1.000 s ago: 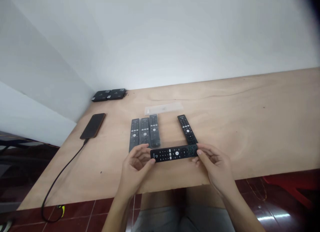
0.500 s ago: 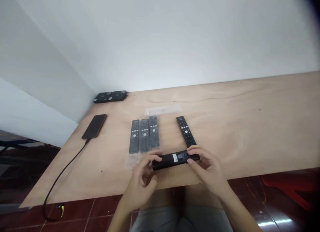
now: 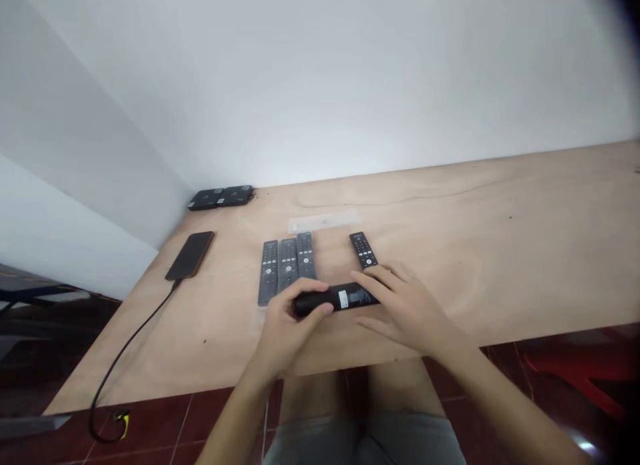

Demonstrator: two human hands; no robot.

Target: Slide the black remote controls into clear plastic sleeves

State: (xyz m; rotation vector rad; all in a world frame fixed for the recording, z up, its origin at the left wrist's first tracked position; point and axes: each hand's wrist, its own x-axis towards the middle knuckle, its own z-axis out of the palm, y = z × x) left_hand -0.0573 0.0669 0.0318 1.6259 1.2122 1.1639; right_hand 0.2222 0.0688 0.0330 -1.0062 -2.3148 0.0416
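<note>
My left hand (image 3: 289,321) is closed on one end of a black remote control (image 3: 333,297), thumb on the near side and fingers on the far side. The remote lies back side up, showing a white label and small print. My right hand (image 3: 407,311) has its fingers stretched over the other end, which they partly hide, and its thumb stands apart below. Beyond that hand a second black remote (image 3: 363,249) lies buttons up, its lower part covered. Left of it, three remotes (image 3: 287,261) in clear plastic sleeves lie side by side.
A flat clear plastic sleeve (image 3: 324,221) lies behind the remotes. A phone (image 3: 191,255) with a black cable (image 3: 133,341) rests at the table's left. Two black boxes (image 3: 220,197) stand by the wall. The wooden table's (image 3: 500,278) front edge is near my legs.
My left hand has closed around the left end of the held remote, which has moved slightly away from me and left. My right hand's pinch has loosened and its fingers now stretch over the remote.
</note>
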